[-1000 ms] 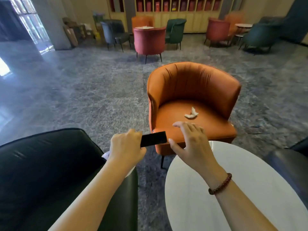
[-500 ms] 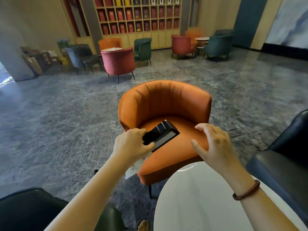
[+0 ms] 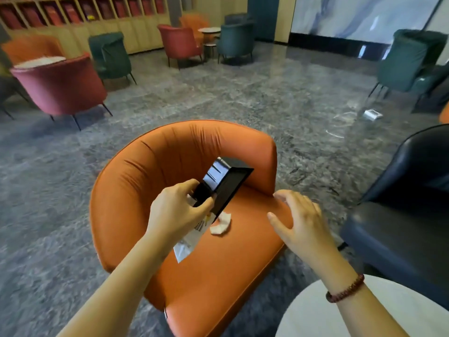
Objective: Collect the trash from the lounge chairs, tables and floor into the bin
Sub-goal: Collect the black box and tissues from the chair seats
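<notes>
My left hand (image 3: 177, 212) hovers over the seat of an orange lounge chair (image 3: 150, 166), gripping a black dustpan-like scoop (image 3: 226, 181) together with a white printed wrapper (image 3: 192, 239) that hangs below the fist. A crumpled white tissue (image 3: 221, 224) lies on the seat just under the scoop's edge. My right hand (image 3: 298, 224) floats to the right of the tissue with fingers spread and nothing in it. A white box (image 3: 373, 114) lies on the floor at the far right. No bin is in view.
A round white table (image 3: 315, 317) sits at the bottom right, with a dark blue armchair (image 3: 401, 215) beside it. Further back stand a red chair (image 3: 58, 86), green chairs (image 3: 111, 54) and another chair group around a small table (image 3: 209, 30). Grey marble floor (image 3: 243, 98) lies between.
I have moved closer and round to the chair's left side. My left hand carried the scoop and wrapper forward over the seat; the tissue shows again. My right hand moved down beside it.
</notes>
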Tool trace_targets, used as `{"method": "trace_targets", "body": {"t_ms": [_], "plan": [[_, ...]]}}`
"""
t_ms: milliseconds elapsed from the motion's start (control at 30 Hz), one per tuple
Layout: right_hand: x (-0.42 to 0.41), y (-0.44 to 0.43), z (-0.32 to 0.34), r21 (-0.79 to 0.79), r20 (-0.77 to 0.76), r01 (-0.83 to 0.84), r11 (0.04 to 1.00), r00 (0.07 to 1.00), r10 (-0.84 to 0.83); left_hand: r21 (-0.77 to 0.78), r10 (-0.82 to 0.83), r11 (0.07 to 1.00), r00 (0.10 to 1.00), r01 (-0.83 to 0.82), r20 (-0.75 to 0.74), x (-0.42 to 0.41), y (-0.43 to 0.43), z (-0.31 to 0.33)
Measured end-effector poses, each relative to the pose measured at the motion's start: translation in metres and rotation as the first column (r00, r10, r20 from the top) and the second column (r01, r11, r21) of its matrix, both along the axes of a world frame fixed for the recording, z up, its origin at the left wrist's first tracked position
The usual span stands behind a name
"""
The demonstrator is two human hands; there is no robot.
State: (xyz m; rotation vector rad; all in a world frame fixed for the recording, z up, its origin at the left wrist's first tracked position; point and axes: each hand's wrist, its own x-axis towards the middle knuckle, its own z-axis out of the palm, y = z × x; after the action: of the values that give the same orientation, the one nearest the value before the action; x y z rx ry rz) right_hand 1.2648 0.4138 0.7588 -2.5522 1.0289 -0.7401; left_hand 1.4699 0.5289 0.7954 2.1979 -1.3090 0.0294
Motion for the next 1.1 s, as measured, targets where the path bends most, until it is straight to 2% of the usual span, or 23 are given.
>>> {"method": "trace_targets", "body": {"t_ms": [133,367,467,633,867,1100], "plan": [[0.021,-0.016,0.005,0.016,-0.035,0.015,1.0,0.999,-0.014,0.015,-0.052,0.999,0.999,0.053,-0.016,0.024,-0.027,0.005],[0.055,-0.037,0.018,0.0,-0.03,-0.011,1.0,0.999,0.011,0.076,-0.018,0.997,0.998,0.014,0.052,0.048,-0.032,0.019],[0.082,-0.045,0.008,0.027,-0.038,-0.026,0.999,0.999,0.027,0.112,0.025,0.993,0.996,-0.035,0.09,0.08,-0.04,0.024],[0.163,-0.06,-0.016,0.089,-0.02,-0.038,0.995,0.999,0.04,0.088,0.043,0.995,0.994,-0.053,0.105,0.156,-0.063,0.019],[0.239,-0.084,-0.085,0.18,-0.11,-0.012,0.983,0.993,0.033,0.217,-0.002,0.976,0.996,-0.017,0.084,0.226,-0.093,-0.059],[0.259,-0.114,-0.215,0.371,-0.253,0.112,0.922,0.967,-0.015,0.359,0.047,0.933,0.999,-0.035,-0.025,0.24,-0.11,-0.188]]}}
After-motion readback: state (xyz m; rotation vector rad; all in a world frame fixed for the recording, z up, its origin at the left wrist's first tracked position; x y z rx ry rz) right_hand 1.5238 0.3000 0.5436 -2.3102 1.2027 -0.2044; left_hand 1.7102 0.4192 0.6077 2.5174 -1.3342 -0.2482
